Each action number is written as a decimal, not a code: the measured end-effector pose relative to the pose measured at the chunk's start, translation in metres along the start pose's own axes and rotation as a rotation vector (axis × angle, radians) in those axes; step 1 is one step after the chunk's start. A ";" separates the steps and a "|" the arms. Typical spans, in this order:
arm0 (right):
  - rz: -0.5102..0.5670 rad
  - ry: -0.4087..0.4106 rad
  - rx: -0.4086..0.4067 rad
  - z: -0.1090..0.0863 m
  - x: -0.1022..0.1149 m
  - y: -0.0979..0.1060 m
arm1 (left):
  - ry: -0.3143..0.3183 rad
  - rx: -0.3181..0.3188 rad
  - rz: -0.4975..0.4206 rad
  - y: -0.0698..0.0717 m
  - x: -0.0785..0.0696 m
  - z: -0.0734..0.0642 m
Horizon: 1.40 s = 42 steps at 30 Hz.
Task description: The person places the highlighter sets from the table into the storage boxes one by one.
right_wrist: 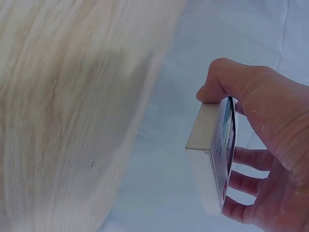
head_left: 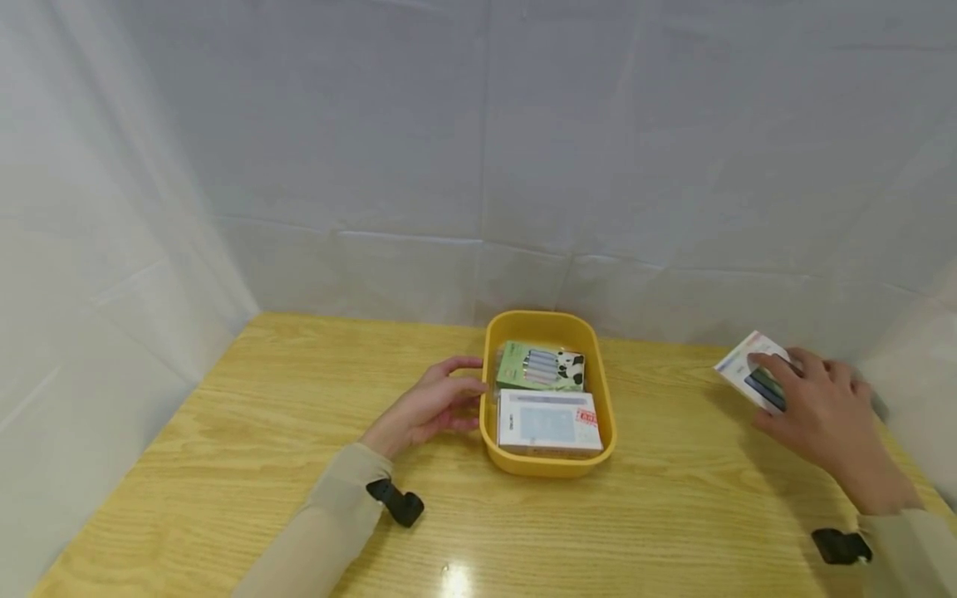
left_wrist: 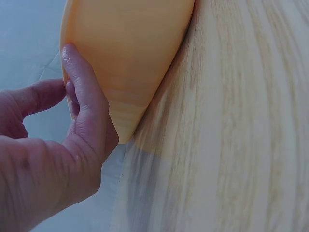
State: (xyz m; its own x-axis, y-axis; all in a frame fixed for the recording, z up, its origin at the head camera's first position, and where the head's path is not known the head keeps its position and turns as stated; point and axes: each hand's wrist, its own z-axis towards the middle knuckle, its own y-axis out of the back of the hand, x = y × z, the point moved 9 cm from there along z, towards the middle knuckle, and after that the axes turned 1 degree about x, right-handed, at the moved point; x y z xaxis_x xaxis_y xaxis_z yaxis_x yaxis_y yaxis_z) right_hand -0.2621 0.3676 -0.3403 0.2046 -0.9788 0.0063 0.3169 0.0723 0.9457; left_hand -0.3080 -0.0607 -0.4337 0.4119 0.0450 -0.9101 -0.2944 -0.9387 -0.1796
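Observation:
A yellow plastic bin (head_left: 549, 467) stands on the table. Inside lie a green box with a panda and pens printed on it (head_left: 540, 367) and a white box with a pale blue panel and red print (head_left: 549, 419). My left hand (head_left: 437, 404) touches the bin's left side; in the left wrist view its fingers lie against the outer wall (left_wrist: 125, 58) near the rim. Off to the right, above the table, my right hand (head_left: 822, 415) holds a small white printed box (head_left: 748, 365) tilted. In the right wrist view the thumb presses one edge of this box (right_wrist: 207, 128), the fingers behind it.
The wood-grain table (head_left: 299, 440) stretches out on both sides of the bin. A pale sheet (head_left: 478, 149) hangs behind the table's far edge and along both sides. Each forearm wears a black wrist strap (head_left: 395, 502).

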 end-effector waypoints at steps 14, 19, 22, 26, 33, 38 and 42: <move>0.003 0.014 0.013 0.011 0.016 0.000 | -0.003 0.003 -0.002 -0.002 -0.001 0.000; 0.012 0.030 -0.022 0.013 0.022 0.002 | -0.002 -0.002 0.000 -0.003 -0.001 0.001; 0.016 0.037 -0.031 0.015 0.025 0.002 | 0.000 0.001 0.000 -0.003 -0.001 0.000; 0.016 0.058 -0.045 0.018 0.031 0.004 | 0.002 0.004 -0.003 -0.003 -0.001 0.000; 0.020 0.082 -0.055 0.023 0.040 0.006 | 0.005 0.004 -0.002 -0.003 -0.001 0.000; 0.031 0.088 -0.030 0.025 0.045 0.004 | 0.010 0.010 -0.001 -0.004 -0.001 0.000; 0.032 0.105 -0.033 0.026 0.051 0.004 | 0.012 0.004 0.003 -0.003 0.000 0.001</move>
State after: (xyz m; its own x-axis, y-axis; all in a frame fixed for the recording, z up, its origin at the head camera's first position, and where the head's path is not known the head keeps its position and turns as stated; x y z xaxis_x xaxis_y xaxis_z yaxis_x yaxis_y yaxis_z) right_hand -0.2744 0.3134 -0.3278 0.3107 -0.9505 0.0010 0.3383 0.1116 0.9344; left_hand -0.3082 -0.0572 -0.4340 0.4211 0.0380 -0.9062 -0.2994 -0.9373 -0.1785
